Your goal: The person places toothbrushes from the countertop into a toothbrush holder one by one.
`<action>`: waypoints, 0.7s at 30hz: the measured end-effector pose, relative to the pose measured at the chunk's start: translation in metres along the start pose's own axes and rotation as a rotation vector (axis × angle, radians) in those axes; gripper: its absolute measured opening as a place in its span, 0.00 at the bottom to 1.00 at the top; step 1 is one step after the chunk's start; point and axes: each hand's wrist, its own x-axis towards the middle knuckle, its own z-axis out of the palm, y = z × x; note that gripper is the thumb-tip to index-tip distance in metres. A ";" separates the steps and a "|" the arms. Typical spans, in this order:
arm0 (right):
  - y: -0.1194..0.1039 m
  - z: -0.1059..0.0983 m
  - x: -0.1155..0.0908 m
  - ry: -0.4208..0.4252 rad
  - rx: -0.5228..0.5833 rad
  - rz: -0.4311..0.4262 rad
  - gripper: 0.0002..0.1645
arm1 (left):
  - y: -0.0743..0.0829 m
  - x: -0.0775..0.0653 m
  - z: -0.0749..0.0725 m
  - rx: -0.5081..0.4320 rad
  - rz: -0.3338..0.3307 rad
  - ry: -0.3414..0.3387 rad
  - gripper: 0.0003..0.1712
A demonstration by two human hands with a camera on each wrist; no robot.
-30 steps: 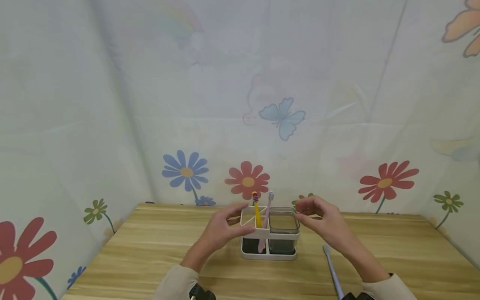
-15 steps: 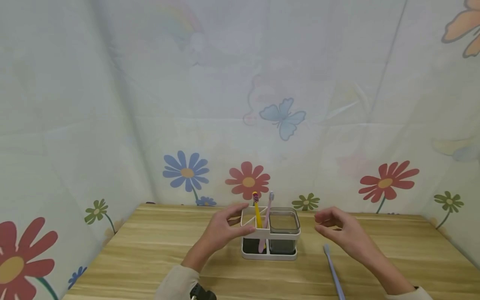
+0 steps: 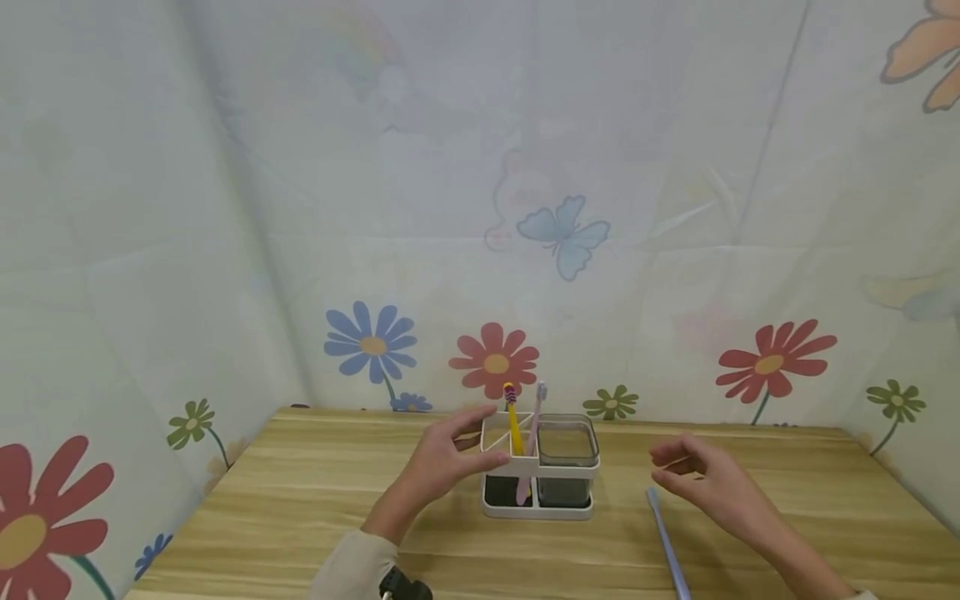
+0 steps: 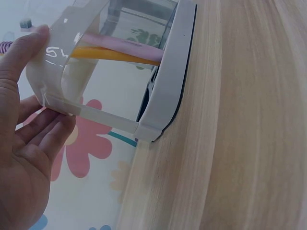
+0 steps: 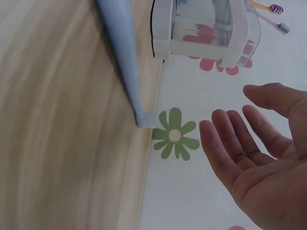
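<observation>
Toothbrush holder (image 3: 566, 472), white, is stood upright on the wooden table (image 3: 300, 517), its upper left side gripped between the thumb and fingers of the left hand (image 3: 442, 454). A yellow toothbrush (image 3: 515, 429) and a pink toothbrush (image 3: 533, 433) are held bristles up in its divided left part, both tilted; a clear cup (image 3: 566, 492) is seated in its right part. Farther right, a lavender toothbrush (image 3: 666, 537) is laid on the table. Near its head the right hand (image 3: 705, 479) is poised, fingers loosely bent and parted from the thumb.
</observation>
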 end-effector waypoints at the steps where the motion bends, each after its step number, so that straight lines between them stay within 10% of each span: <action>1: 0.002 -0.001 -0.001 -0.005 -0.002 -0.003 0.15 | 0.000 0.000 0.000 -0.001 0.001 0.000 0.42; 21: 0.039 -0.003 -0.008 -0.221 -0.003 -0.093 0.08 | 0.001 0.000 -0.001 0.013 -0.011 -0.005 0.41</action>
